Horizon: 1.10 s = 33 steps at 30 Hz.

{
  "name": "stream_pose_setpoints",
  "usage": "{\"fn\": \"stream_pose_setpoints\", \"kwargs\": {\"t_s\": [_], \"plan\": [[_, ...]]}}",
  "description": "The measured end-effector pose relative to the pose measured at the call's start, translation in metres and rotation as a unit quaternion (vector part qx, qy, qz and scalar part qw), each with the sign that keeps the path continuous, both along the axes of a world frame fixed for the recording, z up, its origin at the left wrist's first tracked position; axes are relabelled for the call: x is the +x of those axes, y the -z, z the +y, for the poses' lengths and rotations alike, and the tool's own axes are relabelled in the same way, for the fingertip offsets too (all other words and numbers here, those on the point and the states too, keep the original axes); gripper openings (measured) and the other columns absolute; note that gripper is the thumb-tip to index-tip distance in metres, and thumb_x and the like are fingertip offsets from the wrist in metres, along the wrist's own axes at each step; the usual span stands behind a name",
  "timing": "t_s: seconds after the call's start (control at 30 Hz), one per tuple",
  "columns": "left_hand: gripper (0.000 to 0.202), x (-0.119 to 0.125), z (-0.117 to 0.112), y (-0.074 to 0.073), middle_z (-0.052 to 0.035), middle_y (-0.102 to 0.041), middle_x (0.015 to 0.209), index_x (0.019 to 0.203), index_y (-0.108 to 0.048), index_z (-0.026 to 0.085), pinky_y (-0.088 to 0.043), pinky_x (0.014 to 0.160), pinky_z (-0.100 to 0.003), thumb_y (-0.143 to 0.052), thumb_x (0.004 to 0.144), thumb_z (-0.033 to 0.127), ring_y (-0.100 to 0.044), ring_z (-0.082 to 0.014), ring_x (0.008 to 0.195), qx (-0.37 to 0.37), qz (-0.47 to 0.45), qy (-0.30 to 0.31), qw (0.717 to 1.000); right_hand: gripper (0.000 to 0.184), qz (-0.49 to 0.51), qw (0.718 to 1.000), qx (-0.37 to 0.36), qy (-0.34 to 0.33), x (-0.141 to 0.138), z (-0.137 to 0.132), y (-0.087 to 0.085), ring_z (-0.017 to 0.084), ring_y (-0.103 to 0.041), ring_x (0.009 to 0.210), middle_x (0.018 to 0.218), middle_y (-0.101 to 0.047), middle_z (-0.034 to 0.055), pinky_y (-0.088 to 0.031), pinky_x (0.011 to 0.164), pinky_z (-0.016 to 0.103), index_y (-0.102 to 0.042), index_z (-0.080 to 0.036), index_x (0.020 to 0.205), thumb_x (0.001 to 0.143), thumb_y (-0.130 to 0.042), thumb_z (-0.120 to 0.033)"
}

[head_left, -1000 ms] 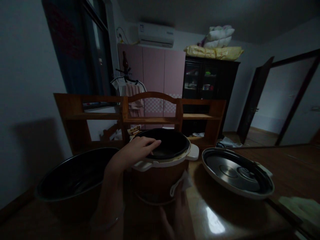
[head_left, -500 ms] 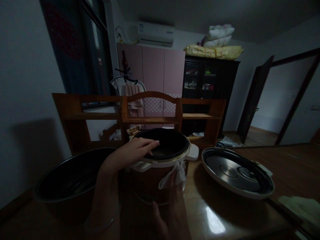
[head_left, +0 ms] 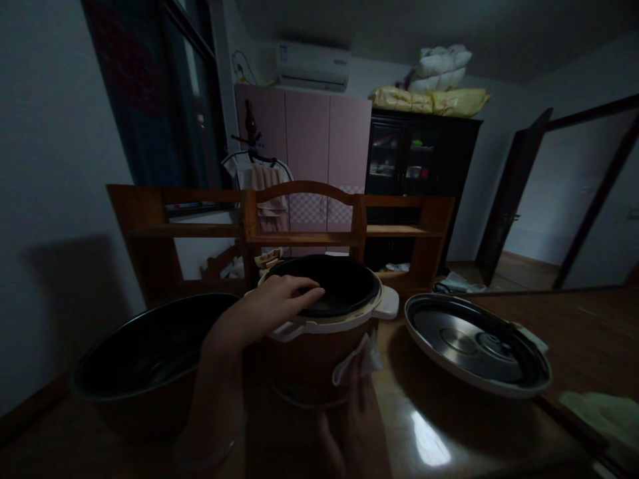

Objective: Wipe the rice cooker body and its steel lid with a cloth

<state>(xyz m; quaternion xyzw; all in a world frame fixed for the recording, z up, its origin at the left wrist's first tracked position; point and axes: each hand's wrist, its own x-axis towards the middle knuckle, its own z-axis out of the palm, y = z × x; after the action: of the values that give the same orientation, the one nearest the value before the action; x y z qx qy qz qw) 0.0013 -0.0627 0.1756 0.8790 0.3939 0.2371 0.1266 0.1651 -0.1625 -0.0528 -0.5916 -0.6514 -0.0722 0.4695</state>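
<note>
An electric cooker with a brown body, pale rim and dark inside stands open on the table. Over its near left rim, my left hand is hooked, with the fingers reaching into the opening. My right hand is low at the cooker's near right side, holding a crumpled white cloth against the outer wall below the side handle. Some of its fingers are hidden behind the cloth. The round lid lies to the right, its metal inside facing up.
A large dark pot stands at the left, close to my left forearm. Behind the cooker rises a wooden shelf. A pale cloth lies at the right edge of the table.
My right hand and the cloth have shifted slightly right and down along the cooker's wall. The left hand stays at the rim, its fingers slightly shifted.
</note>
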Motion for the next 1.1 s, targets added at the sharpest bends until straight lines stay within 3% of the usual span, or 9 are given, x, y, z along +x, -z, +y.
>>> {"fn": "stream_pose_setpoints", "kwargs": {"t_s": [0.13,0.23,0.47,0.57,0.73,0.9,1.1], "plan": [[0.045,-0.001,0.003,0.003,0.0016,-0.067,0.129,0.126,-0.068,0.029,-0.038,0.1,-0.027,-0.047,0.094,0.055,-0.058,-0.0214,0.12,0.017,0.011,0.009,1.0,0.086,0.042,0.999,-0.023,-0.001,0.013,0.0,-0.004,0.036,-0.046,0.137,0.153,-0.039,0.0217,-0.05,0.103,0.052,0.01,-0.015,0.158,0.098,-0.049,-0.032],[0.045,-0.002,0.003,0.003,0.0019,-0.067,0.129,0.125,-0.068,0.029,-0.038,0.1,-0.027,-0.045,0.096,0.054,-0.059,-0.0211,0.119,0.018,0.008,0.016,1.0,0.084,0.066,0.997,-0.042,0.006,0.015,0.002,-0.005,0.035,-0.049,0.135,0.149,-0.045,0.022,-0.048,0.105,0.051,0.008,-0.016,0.159,0.099,-0.048,-0.036],[0.042,-0.004,0.007,0.005,0.003,-0.065,0.133,0.129,-0.065,0.033,-0.037,0.101,-0.028,-0.044,0.097,0.051,-0.057,-0.0225,0.122,0.027,0.018,0.025,0.999,0.083,0.098,0.995,-0.023,-0.004,-0.003,0.001,-0.006,0.038,-0.025,0.148,0.165,-0.015,0.017,-0.04,0.111,0.06,0.002,-0.017,0.16,0.097,-0.049,-0.037],[0.043,-0.003,0.008,0.004,0.0022,-0.066,0.131,0.128,-0.066,0.031,-0.037,0.101,-0.026,-0.042,0.097,0.051,-0.058,-0.0214,0.121,0.015,0.02,0.024,0.999,0.083,0.074,0.997,-0.006,-0.007,-0.014,-0.002,-0.015,0.04,-0.02,0.149,0.165,-0.013,0.0163,-0.038,0.11,0.065,-0.003,-0.017,0.16,0.095,-0.051,-0.037],[0.044,-0.002,0.009,0.004,0.0024,-0.067,0.129,0.127,-0.067,0.03,-0.037,0.101,-0.026,-0.044,0.096,0.052,-0.059,-0.0212,0.119,0.002,0.017,0.01,1.0,0.08,0.039,0.999,0.016,-0.032,-0.025,-0.005,-0.032,0.039,-0.001,0.151,0.167,-0.004,0.0129,-0.028,0.115,0.067,-0.003,-0.018,0.16,0.096,-0.049,-0.031],[0.044,-0.003,0.008,0.003,0.0028,-0.065,0.133,0.128,-0.066,0.032,-0.038,0.101,-0.028,-0.044,0.096,0.051,-0.057,-0.0232,0.122,-0.005,0.014,0.017,1.0,0.072,0.11,0.993,-0.004,-0.032,-0.024,-0.004,-0.041,0.035,-0.008,0.152,0.167,-0.002,0.0094,-0.035,0.113,0.063,-0.004,-0.025,0.16,0.101,-0.044,-0.033],[0.048,0.0,0.001,-0.002,0.0013,-0.068,0.128,0.123,-0.069,0.029,-0.039,0.099,-0.027,-0.042,0.096,0.056,-0.06,-0.0227,0.118,-0.013,0.005,0.001,1.0,0.071,0.113,0.993,0.011,-0.016,-0.016,-0.003,-0.047,0.032,-0.012,0.152,0.167,-0.004,0.0095,-0.037,0.114,0.058,0.001,-0.024,0.16,0.102,-0.04,-0.03]]}}
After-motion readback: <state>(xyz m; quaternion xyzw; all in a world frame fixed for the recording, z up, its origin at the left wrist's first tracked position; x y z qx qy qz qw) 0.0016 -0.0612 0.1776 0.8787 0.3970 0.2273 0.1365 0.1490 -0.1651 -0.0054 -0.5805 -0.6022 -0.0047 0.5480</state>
